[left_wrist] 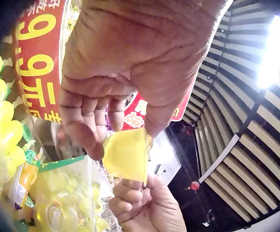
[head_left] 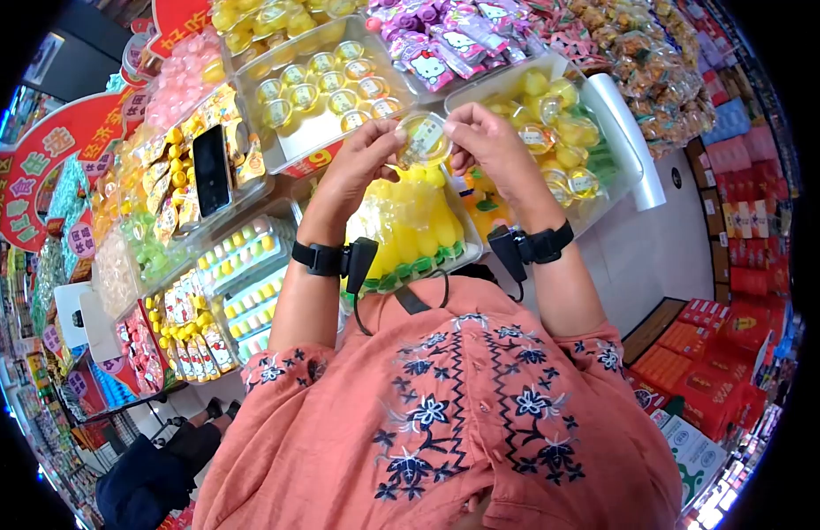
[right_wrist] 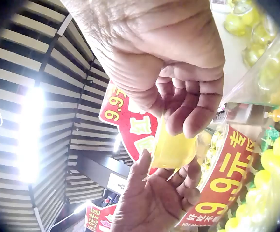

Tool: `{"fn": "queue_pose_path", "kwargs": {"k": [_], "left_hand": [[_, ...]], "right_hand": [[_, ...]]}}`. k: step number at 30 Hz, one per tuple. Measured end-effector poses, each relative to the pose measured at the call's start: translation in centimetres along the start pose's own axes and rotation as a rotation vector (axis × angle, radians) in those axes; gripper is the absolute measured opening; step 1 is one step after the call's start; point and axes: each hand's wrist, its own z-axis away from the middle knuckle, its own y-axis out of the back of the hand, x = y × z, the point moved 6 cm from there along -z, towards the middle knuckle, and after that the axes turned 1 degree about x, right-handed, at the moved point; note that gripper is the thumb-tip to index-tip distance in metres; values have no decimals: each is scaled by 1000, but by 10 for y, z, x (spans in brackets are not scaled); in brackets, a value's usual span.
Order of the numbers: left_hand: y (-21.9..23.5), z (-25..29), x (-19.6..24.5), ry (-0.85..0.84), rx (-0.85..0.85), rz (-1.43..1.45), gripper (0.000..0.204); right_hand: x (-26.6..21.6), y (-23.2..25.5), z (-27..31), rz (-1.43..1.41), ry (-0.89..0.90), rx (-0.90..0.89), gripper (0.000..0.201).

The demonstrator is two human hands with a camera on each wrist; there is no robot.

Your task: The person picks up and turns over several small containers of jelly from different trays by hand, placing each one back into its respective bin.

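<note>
A yellow jelly cup (head_left: 425, 140) with a round labelled lid is held up between both hands, lid facing the head camera. The left hand (head_left: 361, 163) pinches its left edge with thumb and fingers, the right hand (head_left: 494, 148) its right edge. In the left wrist view the cup (left_wrist: 125, 155) shows from the side, the left hand (left_wrist: 135, 63) above it and the right hand (left_wrist: 152, 208) below. The right wrist view has the cup (right_wrist: 174, 149) between the right hand (right_wrist: 159, 63) and the left hand (right_wrist: 154, 198).
Behind the cup stands a clear bin of similar cups (head_left: 295, 146); another bin (head_left: 635, 168) lies to the right. Bagged yellow jellies (head_left: 410, 221) sit just below the hands. A black phone (head_left: 211, 170) rests on packets at the left.
</note>
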Motion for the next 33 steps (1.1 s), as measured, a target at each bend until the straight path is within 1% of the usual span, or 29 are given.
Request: {"fn": "queue_pose_path", "kwargs": {"k": [2,5,9,12,13,15,17,18,21,25,26,29,32,33], "left_hand": [[-6,5,10,-28,-25,-25,35],[-4,1,6,2,-83,-23,41],[-3,0,7,54,-101,-22,46],[25,-12,13,59,25,-47,31],[44,-17,12,69,149,52,26],[76,-26,36,-122,208,46,24],[115,-39,39,-110,296,42,25],[119,-36,46,-115,367,3,25],[176,-63,15,74,383,-255,25],[189,-74,-3,306,432,-302,24],[192,-76,-6,315,461,-295,23],[200,-87,-17,378,419,-326,26],[229,-106,-45,432,434,-264,19],[231,-108,-47,444,438,-248,16]], "right_hand": [[-1,-3,-1,20,3,-10,18],[0,-6,-5,56,5,-6,19],[3,-14,-9,20,-9,-44,20],[1,-17,-9,6,-26,-20,21],[2,-15,-8,3,-28,-13,22],[6,-12,-7,-3,-38,-2,24],[11,-7,-10,-12,-43,11,25],[11,-7,-10,-8,-44,7,25],[12,-9,-11,6,-52,-9,26],[17,-17,-15,10,-89,-40,24],[18,-19,-16,4,-104,-45,23],[20,-22,-19,5,-114,-68,22],[23,-19,-22,28,-101,-85,26],[23,-18,-23,36,-104,-82,25]]}}
